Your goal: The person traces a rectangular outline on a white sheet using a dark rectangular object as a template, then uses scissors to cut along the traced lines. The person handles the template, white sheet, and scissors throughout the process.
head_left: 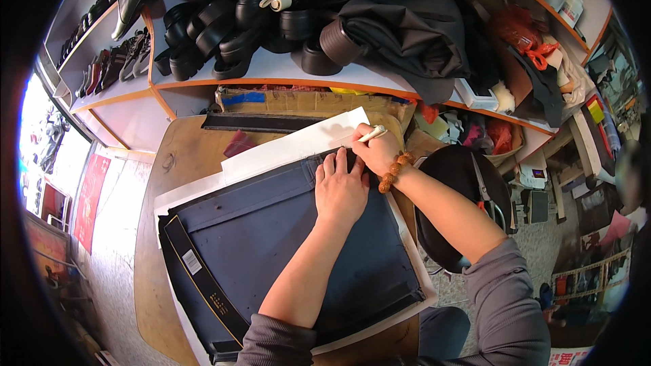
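A large dark blue flat panel point(254, 237) with folded black edges lies on white sheets point(288, 148), which stick out around it. Along its left side runs a black band point(203, 283) with a pale label and gold print. My left hand point(339, 193) rests flat near the panel's far right corner, fingers outstretched. Just to its right, my right hand point(380, 156) grips a cream-white pen point(373, 133) at that corner, beside the white sheet. The pen's tip is hidden by my fingers. A beaded bracelet point(397, 171) circles my right wrist.
The wooden table point(152, 264) carries a long black strip point(261, 122) at its far side. Behind stands a shelf point(271, 73) with black soles and dark cloth point(413, 34). Scissors point(483, 186) lie on a black stool point(444, 213) at the right.
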